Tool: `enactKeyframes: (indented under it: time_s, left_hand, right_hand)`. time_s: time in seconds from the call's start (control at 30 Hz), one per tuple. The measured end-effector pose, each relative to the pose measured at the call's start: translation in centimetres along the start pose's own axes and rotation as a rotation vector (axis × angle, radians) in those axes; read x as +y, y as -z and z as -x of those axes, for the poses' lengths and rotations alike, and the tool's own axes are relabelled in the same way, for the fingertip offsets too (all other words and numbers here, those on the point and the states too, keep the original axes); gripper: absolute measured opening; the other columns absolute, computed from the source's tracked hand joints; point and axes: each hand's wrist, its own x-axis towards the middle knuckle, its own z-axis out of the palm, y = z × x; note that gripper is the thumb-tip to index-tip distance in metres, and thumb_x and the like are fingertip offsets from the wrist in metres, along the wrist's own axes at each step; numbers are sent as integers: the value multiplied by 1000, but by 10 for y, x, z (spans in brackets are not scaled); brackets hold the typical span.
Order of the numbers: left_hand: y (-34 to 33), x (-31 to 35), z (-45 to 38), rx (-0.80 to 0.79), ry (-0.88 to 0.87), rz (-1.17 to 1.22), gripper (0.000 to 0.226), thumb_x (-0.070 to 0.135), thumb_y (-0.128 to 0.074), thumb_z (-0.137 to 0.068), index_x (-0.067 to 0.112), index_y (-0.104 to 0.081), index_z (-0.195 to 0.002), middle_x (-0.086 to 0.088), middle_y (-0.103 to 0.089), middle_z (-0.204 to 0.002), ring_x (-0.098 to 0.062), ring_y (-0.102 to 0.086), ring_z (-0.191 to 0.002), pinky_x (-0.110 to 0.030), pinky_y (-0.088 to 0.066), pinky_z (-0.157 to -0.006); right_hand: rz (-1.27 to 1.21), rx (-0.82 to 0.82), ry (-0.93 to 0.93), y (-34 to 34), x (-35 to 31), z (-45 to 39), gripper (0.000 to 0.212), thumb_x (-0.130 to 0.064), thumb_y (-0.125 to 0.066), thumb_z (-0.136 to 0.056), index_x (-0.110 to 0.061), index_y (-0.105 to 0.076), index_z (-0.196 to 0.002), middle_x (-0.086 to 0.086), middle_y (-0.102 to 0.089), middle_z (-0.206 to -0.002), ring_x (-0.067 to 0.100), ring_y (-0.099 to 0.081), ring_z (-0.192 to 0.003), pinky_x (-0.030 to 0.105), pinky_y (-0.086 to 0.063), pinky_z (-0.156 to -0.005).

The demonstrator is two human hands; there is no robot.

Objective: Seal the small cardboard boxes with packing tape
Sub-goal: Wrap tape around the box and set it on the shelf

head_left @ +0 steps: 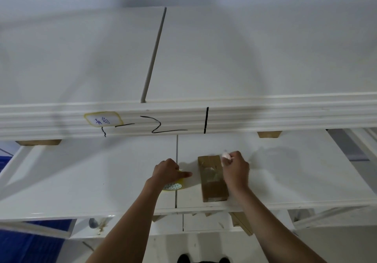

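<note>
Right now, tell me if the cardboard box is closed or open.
Closed. The cardboard box lies flat on the white table, flaps down, with clear tape across its top.

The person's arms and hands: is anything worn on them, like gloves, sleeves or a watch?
Nothing shows on them. The left hand and the right hand are bare, with no gloves, and no rings that can be made out. Both forearms are uncovered up to the picture's lower edge, with no sleeve, watch or wristband in view.
</note>
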Motion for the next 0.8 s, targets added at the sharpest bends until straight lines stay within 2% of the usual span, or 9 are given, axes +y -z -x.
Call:
enactKeyframes:
  time_s: [0.07,0.13,0.2,0.33,0.57,0.8]
  left_hand:
    - [0,0,0,-4,2,2,61,70,-64,-81,14,-76,-100,1,-72,-90,-16,-68,-79,-31,-58,-81]
    - [1,1,1,5,-3,-6,60,71,-61,-83,14,-76,-98,0,-71,-87,-18,-67,-79,-34,-58,-82]
    - [1,1,3,18,-9,-10,58,68,-59,-86,13,-76,-95,-2,-70,-87,-20,-66,-80,-35,-56,-83]
    - [3,-3,5,25,13,17,52,61,-59,-90,12,-75,-92,-3,-69,-86,-20,-62,-80,-34,-52,-84]
    - [7,-9,3,-5,25,107,45,57,-60,-92,14,-69,-80,-3,-67,-82,-22,-68,-79,-31,-54,-76]
    - [8,-8,2,-27,33,130,45,60,-66,-86,16,-67,-80,0,-66,-82,-17,-64,-74,-27,-54,-76]
  right_hand:
    - [-198,-46,9,-19,-18,19,11,-21,-62,-99,-10,-64,-96,0,-67,-82,11,-66,-72,17,-49,-59]
    - [-221,-80,37,-37,-25,35,14,-22,-58,-102,-11,-62,-94,-5,-63,-81,3,-60,-72,13,-43,-59]
    - [-183,-139,64,-49,-22,45,11,-21,-55,-103,-11,-60,-103,-7,-59,-87,-2,-54,-75,9,-40,-60]
    - [-82,-230,149,-55,-14,44,16,-19,-56,-102,-11,-54,-116,0,-58,-96,8,-57,-82,9,-41,-62]
    - [-3,-345,292,-58,-5,45,15,-21,-56,-102,-14,-49,-112,-1,-58,-91,3,-55,-74,12,-42,-56]
    - [40,-418,333,-59,2,45,13,-28,-54,-103,-20,-46,-111,4,-59,-99,10,-58,-84,12,-37,-63]
